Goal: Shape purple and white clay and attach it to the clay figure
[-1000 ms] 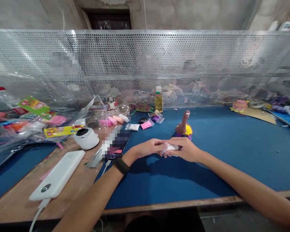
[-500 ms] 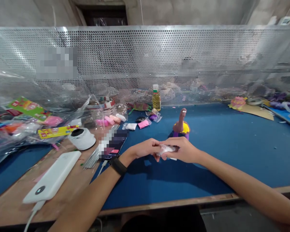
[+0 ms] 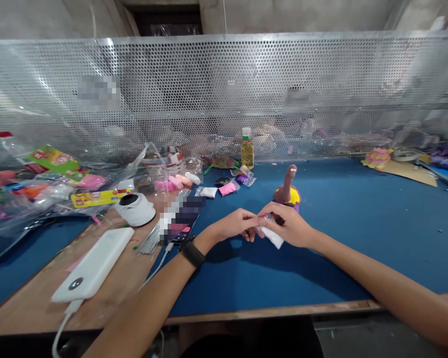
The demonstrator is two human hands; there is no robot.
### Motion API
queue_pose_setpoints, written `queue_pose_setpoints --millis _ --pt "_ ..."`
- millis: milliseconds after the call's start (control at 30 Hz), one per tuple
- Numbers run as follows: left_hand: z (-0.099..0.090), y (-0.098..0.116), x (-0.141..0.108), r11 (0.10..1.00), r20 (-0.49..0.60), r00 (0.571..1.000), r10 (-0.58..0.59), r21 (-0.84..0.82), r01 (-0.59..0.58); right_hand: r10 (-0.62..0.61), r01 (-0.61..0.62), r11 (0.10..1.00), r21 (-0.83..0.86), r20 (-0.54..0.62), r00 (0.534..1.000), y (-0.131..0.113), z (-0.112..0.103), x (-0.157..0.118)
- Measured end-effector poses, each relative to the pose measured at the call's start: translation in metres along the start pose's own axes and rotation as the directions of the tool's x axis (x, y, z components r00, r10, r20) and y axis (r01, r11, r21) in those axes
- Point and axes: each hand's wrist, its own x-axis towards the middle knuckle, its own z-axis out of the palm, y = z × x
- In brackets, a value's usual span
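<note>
My right hand (image 3: 289,227) is closed on a small clear packet of white modelling clay (image 3: 273,237), which tilts down to the right below its fingers. My left hand (image 3: 237,224) meets it at the packet's upper left end, thumb and forefinger pinched together there. Its other fingers curl beneath. Just behind the right hand stands a clay figure (image 3: 288,186) with a long brown neck, white eyes and a yellow and purple body. The right hand hides the figure's lower part.
Clay packets, among them a pink one (image 3: 229,187), lie beyond the hands near an oil bottle (image 3: 247,151). On the left are a phone (image 3: 184,216), thin wires (image 3: 155,238), a white power bank (image 3: 93,264) and a white roll (image 3: 135,209). A perforated metal screen (image 3: 209,89) stands behind.
The packet has turned in my hands, and more of its white lower end now shows below the right hand. The whole view has shifted slightly.
</note>
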Motion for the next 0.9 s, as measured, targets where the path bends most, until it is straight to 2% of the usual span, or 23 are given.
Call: queue_pose_setpoints --millis 133,200,267,333,433,533,633,767,900 --pt "-0.005 0.006 -0.005 0.987 0.076 0.997 0.019 -0.161 -0.007 0.150 -0.136 0.987 0.087 -0.186 0.971 0.004 0.001 0.001" --pt "0.003 0.006 -0.004 0.994 0.056 0.997 0.057 -0.093 -0.052 0.153 -0.128 0.985 0.114 -0.258 0.954 0.005 0.004 0.002" --pt "0.016 0.004 -0.001 0.994 -0.011 0.996 0.094 0.049 -0.093 0.143 -0.113 0.987 0.117 -0.288 0.947 0.005 0.007 0.003" --pt "0.030 0.001 0.004 0.982 -0.116 0.982 0.148 0.132 -0.132 0.139 -0.108 0.987 0.119 -0.291 0.946 0.005 0.009 0.004" --pt "0.041 -0.001 0.009 0.978 -0.122 0.977 0.174 0.135 -0.157 0.126 -0.107 0.991 0.080 -0.305 0.944 0.007 0.007 0.005" --pt "0.034 -0.001 0.010 0.952 -0.162 0.946 0.282 0.171 -0.254 0.093 -0.108 0.994 -0.026 -0.333 0.938 0.009 0.002 0.006" --pt "0.020 0.002 0.005 0.927 -0.247 0.904 0.349 0.232 -0.294 0.131 -0.148 0.988 -0.046 -0.269 0.954 0.010 -0.002 0.006" --pt "0.013 0.006 -0.002 0.934 -0.235 0.912 0.337 0.204 -0.293 0.212 -0.220 0.975 -0.014 -0.210 0.954 0.010 -0.001 0.003" --pt "0.018 0.006 -0.003 0.947 -0.192 0.931 0.311 0.140 -0.287 0.172 -0.200 0.974 -0.103 -0.232 0.957 0.006 0.000 0.002"
